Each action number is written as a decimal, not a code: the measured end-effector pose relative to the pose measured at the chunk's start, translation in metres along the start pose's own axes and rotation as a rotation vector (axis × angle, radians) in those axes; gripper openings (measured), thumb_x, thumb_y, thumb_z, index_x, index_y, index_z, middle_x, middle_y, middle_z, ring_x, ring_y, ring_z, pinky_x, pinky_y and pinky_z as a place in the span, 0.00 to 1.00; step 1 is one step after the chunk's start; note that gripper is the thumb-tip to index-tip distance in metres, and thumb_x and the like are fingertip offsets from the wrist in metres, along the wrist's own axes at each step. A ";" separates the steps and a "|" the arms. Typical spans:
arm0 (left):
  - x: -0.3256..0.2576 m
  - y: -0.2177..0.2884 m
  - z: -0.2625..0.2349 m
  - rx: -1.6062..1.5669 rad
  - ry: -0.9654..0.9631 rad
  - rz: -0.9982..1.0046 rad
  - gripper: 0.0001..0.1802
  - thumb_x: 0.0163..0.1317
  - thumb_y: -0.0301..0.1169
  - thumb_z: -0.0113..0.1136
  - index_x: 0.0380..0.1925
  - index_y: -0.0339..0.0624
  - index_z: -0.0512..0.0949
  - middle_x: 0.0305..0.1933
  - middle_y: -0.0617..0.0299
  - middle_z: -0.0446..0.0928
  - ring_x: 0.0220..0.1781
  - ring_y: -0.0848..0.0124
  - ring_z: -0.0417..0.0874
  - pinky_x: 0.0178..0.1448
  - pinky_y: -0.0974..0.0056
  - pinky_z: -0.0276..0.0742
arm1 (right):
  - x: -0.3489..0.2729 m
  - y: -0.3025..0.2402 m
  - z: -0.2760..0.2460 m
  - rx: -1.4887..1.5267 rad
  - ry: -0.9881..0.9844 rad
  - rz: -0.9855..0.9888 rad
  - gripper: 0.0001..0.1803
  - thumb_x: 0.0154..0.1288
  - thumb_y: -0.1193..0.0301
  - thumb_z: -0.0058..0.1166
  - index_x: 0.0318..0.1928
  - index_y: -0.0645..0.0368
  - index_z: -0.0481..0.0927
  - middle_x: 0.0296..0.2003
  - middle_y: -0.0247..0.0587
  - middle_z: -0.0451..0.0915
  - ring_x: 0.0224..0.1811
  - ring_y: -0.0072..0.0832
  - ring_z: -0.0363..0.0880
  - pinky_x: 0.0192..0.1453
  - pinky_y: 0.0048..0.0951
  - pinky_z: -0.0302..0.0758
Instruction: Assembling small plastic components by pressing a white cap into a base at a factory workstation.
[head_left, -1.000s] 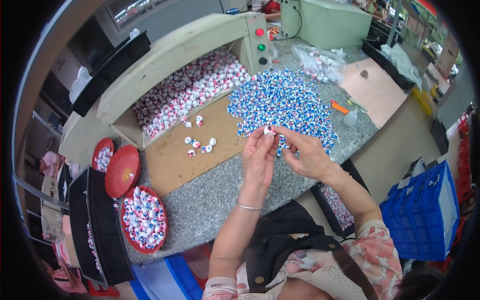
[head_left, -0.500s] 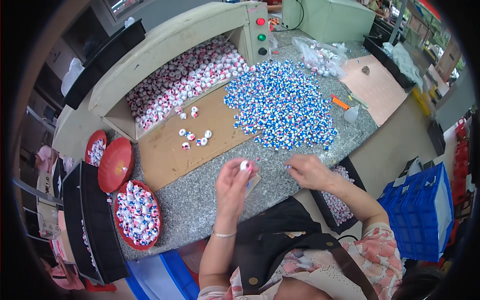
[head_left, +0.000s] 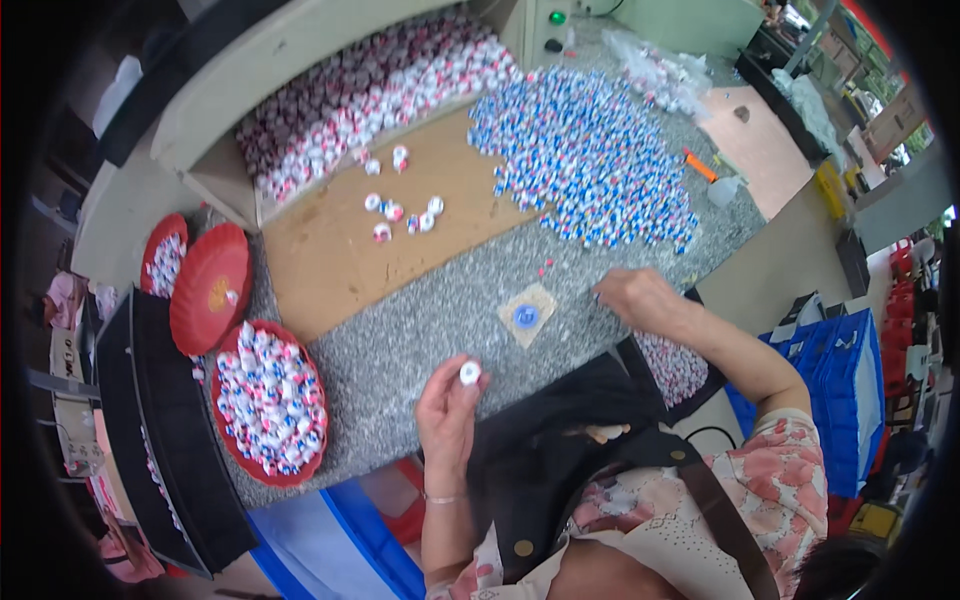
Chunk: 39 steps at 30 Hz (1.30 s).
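Note:
Between the thumb and fingers of my left hand (head_left: 445, 410) is a small white round piece (head_left: 470, 373), with a dark spot at the middle of its face. My right hand (head_left: 640, 300) hovers over the grey speckled counter, fingers pinched together; whatever is at the fingertips is too small to make out. Between the hands lies a beige square pad (head_left: 541, 299) with a blue round piece (head_left: 526, 316) on it. Two tiny pink bits (head_left: 546, 268) rest beyond the pad. Farther back spreads a large heap of small blue-and-white pieces (head_left: 585, 150).
At left, a red bowl (head_left: 322, 400) holds white, blue and pink pieces, beside another red bowl (head_left: 212, 280). White-and-pink pieces fill a pale cabinet (head_left: 380, 110) behind a cardboard sheet (head_left: 330, 270) with several loose ones. An orange-handled tool (head_left: 700, 166) lies right; a black tray (head_left: 702, 395) stands below.
The view has shifted. My left hand has drawn back nearer and to the left with the white piece, uncovering the pad. The piece has turned to show its round face. My right hand stays pinched.

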<state>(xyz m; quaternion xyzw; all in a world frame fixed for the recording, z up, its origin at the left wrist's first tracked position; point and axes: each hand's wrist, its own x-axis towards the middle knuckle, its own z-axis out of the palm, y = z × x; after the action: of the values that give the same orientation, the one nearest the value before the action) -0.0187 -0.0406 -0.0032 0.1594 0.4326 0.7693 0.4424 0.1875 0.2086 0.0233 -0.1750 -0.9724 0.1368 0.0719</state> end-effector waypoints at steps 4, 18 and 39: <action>0.010 0.002 -0.004 0.033 -0.070 -0.024 0.19 0.63 0.16 0.54 0.56 0.33 0.72 0.51 0.57 0.75 0.52 0.69 0.79 0.59 0.62 0.76 | 0.002 -0.007 -0.011 0.003 0.055 0.028 0.07 0.57 0.75 0.59 0.37 0.62 0.80 0.30 0.47 0.79 0.32 0.44 0.80 0.35 0.39 0.76; 0.016 0.008 0.001 0.132 -0.075 0.112 0.21 0.61 0.13 0.56 0.55 0.32 0.72 0.49 0.60 0.75 0.49 0.72 0.81 0.54 0.70 0.76 | 0.075 -0.080 -0.002 -0.045 -0.071 -0.279 0.05 0.51 0.81 0.54 0.31 0.63 0.75 0.26 0.45 0.72 0.30 0.45 0.77 0.33 0.43 0.73; 0.031 -0.025 0.025 0.589 -0.024 0.349 0.19 0.53 0.16 0.66 0.47 0.35 0.79 0.46 0.56 0.78 0.43 0.72 0.83 0.47 0.70 0.81 | 0.052 -0.076 -0.011 0.984 -0.121 0.361 0.07 0.63 0.74 0.58 0.40 0.65 0.82 0.31 0.37 0.83 0.31 0.21 0.79 0.36 0.22 0.75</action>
<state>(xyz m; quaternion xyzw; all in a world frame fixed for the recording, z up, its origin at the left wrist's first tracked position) -0.0062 0.0036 -0.0129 0.3610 0.5970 0.6735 0.2440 0.1166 0.1612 0.0607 -0.2771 -0.7501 0.5970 0.0648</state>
